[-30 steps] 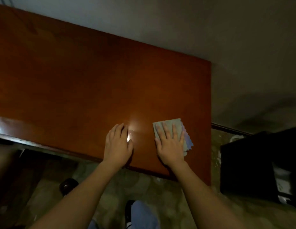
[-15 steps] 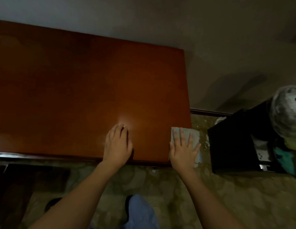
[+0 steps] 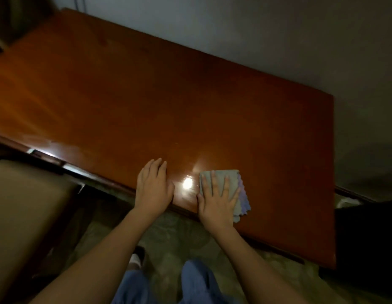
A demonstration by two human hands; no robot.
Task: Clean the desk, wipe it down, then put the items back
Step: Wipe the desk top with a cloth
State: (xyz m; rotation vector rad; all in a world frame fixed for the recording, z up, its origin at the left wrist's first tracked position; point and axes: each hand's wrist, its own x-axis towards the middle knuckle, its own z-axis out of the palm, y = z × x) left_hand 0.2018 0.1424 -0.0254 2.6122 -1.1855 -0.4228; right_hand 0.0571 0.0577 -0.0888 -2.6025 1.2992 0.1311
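Your arms: both forearms bare, no sleeve reaching into view.
Your left hand (image 3: 154, 189): bare, no glove, ring or watch showing.
Your right hand (image 3: 217, 201): bare too, nothing worn on wrist or fingers.
Your trousers (image 3: 197, 281): blue cloth, loose, on both legs below the desk (image 3: 168, 102) edge.
Your foot (image 3: 137, 257): dark shoe, white sock, below the desk's near edge.

The desk (image 3: 146, 102) is finished in a glossy reddish-brown, with a bright white glare spot seen near its near edge. The folded cloth (image 3: 235, 189) is coloured pale grey-green, and lilac is shown along its scalloped right edge. The floor (image 3: 173, 235) is mottled in dull olive and grey. The trousers (image 3: 197, 281) are coloured blue. The wall (image 3: 278, 36) at the far side is painted grey-white.
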